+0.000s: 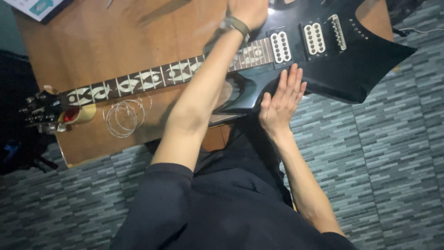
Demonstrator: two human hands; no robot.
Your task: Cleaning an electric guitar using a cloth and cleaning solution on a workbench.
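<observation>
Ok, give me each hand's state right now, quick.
Left hand: reaches across the black guitar; fingers cut off by the frame edge, cannot tell.
Right hand: open, flat on the guitar body, holding nothing.

The glossy black, sharp-winged electric guitar (333, 69) lies flat on its back before me, body to my right, neck (152, 78) running left across the wooden surface (115, 41). Its dark fretboard carries pale, eye-shaped inlays, two white pickups sit in the body, and no strings show. The headstock (39, 111) overhangs the left edge.
</observation>
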